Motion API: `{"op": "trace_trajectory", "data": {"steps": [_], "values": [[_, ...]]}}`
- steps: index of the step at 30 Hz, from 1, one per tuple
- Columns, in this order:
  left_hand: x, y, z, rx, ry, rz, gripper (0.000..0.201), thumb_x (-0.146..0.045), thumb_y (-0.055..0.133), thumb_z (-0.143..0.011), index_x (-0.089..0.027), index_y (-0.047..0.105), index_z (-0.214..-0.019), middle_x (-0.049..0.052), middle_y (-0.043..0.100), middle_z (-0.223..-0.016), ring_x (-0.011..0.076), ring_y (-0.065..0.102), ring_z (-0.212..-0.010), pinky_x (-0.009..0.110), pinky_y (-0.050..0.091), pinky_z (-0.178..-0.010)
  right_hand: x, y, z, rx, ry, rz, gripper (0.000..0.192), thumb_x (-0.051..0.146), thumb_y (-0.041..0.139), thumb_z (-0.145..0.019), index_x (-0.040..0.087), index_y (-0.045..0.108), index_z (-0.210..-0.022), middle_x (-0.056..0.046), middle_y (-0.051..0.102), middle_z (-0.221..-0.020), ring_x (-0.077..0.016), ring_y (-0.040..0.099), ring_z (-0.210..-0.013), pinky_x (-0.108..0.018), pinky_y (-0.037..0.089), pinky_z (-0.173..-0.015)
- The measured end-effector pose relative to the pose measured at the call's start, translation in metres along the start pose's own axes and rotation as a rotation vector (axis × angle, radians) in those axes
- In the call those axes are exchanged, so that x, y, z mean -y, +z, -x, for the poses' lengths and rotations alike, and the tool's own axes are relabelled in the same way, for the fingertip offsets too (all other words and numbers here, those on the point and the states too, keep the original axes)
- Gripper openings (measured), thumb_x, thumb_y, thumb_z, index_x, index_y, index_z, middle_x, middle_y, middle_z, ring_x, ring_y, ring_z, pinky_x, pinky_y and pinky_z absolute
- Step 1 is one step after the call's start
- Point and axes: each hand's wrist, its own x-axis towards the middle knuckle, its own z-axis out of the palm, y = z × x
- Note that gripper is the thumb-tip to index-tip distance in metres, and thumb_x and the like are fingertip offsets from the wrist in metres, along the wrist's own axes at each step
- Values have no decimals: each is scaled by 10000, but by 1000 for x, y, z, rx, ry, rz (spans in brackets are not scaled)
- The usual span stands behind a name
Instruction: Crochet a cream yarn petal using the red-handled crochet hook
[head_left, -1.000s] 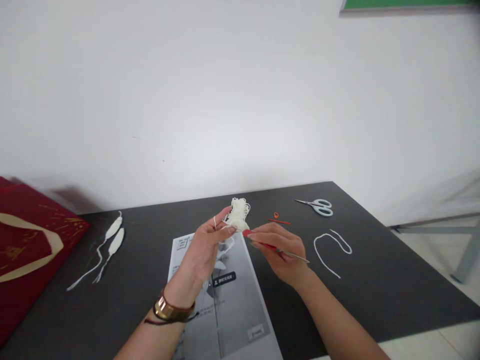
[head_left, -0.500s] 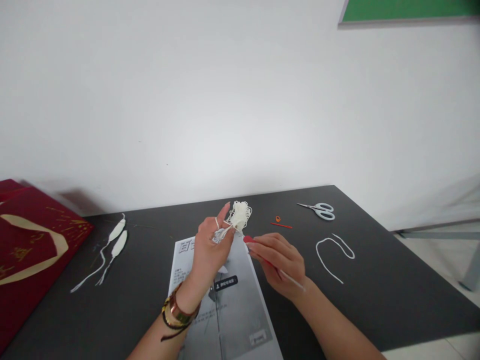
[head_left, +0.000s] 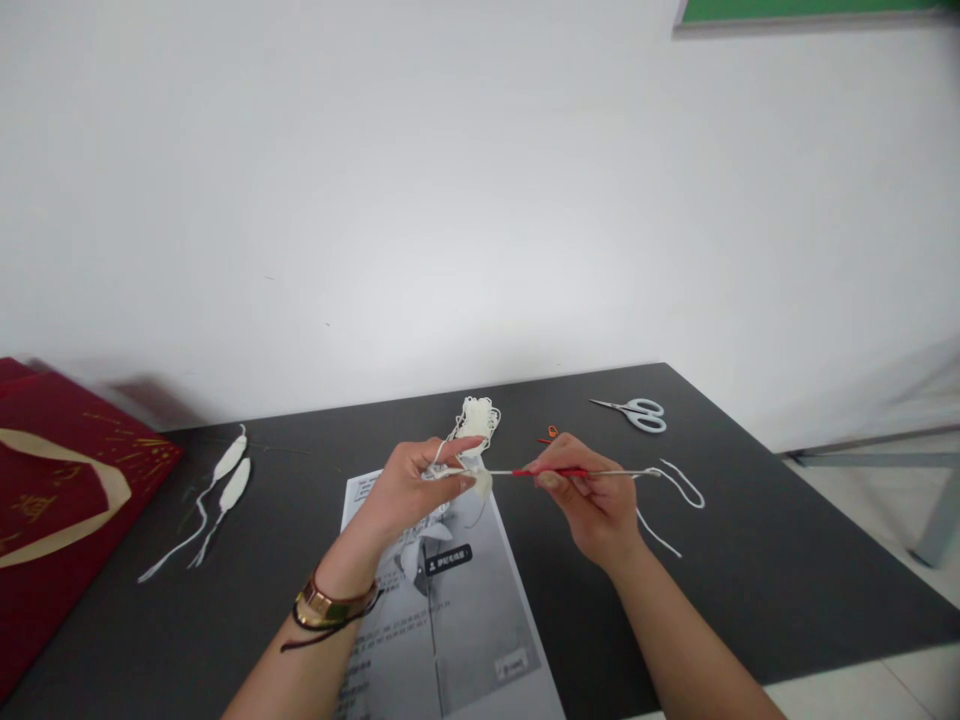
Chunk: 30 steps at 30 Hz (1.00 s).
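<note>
- Your left hand [head_left: 409, 488] is raised over the table, fingers curled, thumb & forefinger pinched on a small white crochet piece [head_left: 480, 484]; thin white yarn [head_left: 439, 460] is wrapped round the forefinger.
- Your right hand [head_left: 592, 500] is closed in a pencil-style pinch on a crochet hook [head_left: 577, 472], held approx. level, tip pointing left & meeting the piece.
- Piece sits btwn both hands, in the air, above a printed sheet [head_left: 450, 620].
- A loose tangle of white yarn [head_left: 477, 420] lies on the table just behind your left fingers.
- To do this stitch well, I'd judge: keep the yarn taut over the forefinger, keep the pinch right next to the working loop, and turn the hook w/ the fingers, not the wrist, so the loop doesn't slip.
- Materials: yarn is thin, soft, matte white cord; the piece looks small & limp. Hook is a slim metal shaft w/ a red grip section.
- Table [head_left: 787, 570] is dark, flat, matte.
- Right of you: a curled offcut of white cord [head_left: 679, 480]; farther back, small scissors [head_left: 637, 412] w/ pale handles.
- Left: two white leaf-shaped pieces [head_left: 229, 472] w/ long tails, side by side.
- Far left edge: a red bag [head_left: 67, 500] w/ gold print.
- A gold bangle [head_left: 330, 606] & dark cord sit on your left wrist.
</note>
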Motion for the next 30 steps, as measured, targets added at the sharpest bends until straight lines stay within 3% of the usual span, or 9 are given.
{"op": "trace_trajectory", "data": {"steps": [3,8,12,16,19,23,27,30], "values": [[0,0,3,88,-75,107,396,-266,715,-693,-172,711,-1078,35,676,-744,149,566,-630,255,410,-595,1,-3,-1,-24,114,-121,115,248,617,-832,179,684,-769,-10,611,-643,-134,549,-589,-263,426,-542],[-2,4,4,140,-73,130,363,-272,719,-699,-182,726,-1050,32,658,-723,130,531,-591,245,398,-567,-6,1,-6,-117,411,-446,176,312,682,-785,162,670,-693,1,625,-553,-131,601,-539,-243,483,-525],[-2,11,4,56,-6,72,372,-277,699,-724,-221,706,-1093,27,676,-772,148,560,-672,252,424,-637,-17,10,-8,-222,686,-709,202,337,726,-735,152,665,-684,25,608,-504,-88,530,-417,-235,547,-459],[2,20,3,-53,32,126,375,-267,703,-721,-221,704,-1093,36,709,-851,176,595,-787,280,445,-759,-22,18,-7,-229,866,-844,197,317,742,-726,132,675,-726,27,616,-513,-66,511,-408,-223,576,-472],[6,27,2,-55,-22,272,406,-267,721,-710,-217,693,-1111,59,727,-968,199,616,-869,311,445,-833,-21,22,-5,-237,893,-872,202,311,752,-719,125,676,-742,17,641,-538,-67,535,-425,-215,582,-490],[8,27,2,-17,-85,430,405,-264,738,-700,-223,698,-1101,58,730,-941,201,619,-865,321,439,-837,-20,24,-4,-223,869,-884,205,316,744,-727,124,675,-750,18,640,-542,-66,531,-431,-216,578,-493],[7,13,4,186,-159,588,410,-269,765,-650,-221,720,-1055,81,706,-971,214,605,-872,332,427,-821,-25,24,-3,-189,872,-953,198,301,713,-746,123,658,-680,40,587,-490,-62,494,-403,-192,542,-437],[8,3,3,327,-158,690,347,-412,776,-572,-168,765,-818,115,654,-913,225,582,-774,337,441,-706,-29,23,-2,-104,944,-1025,175,274,692,-743,125,651,-661,51,553,-455,-65,490,-383,-179,519,-410]]}}
